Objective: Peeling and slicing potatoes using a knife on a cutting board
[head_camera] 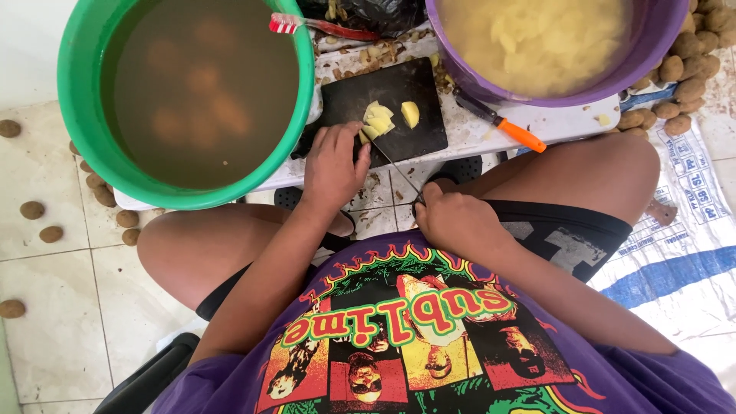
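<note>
Pale yellow potato pieces (379, 120) lie on a black cutting board (406, 88) on a low white table (567, 123). My left hand (333, 165) rests on the board's near edge, its fingers pressing the potato pieces. My right hand (452, 218) grips the handle of a thin knife (399, 165), whose blade reaches up to the pieces. One separate potato chunk (411, 113) sits just right of the pile.
A green tub (84, 100) of murky water with whole potatoes stands at left. A purple tub (652, 54) holds cut potato in water at right. An orange-handled knife (502, 123), a red toothbrush (314, 25), loose potatoes (690, 77) on the floor and a white sack (675, 261) surround me.
</note>
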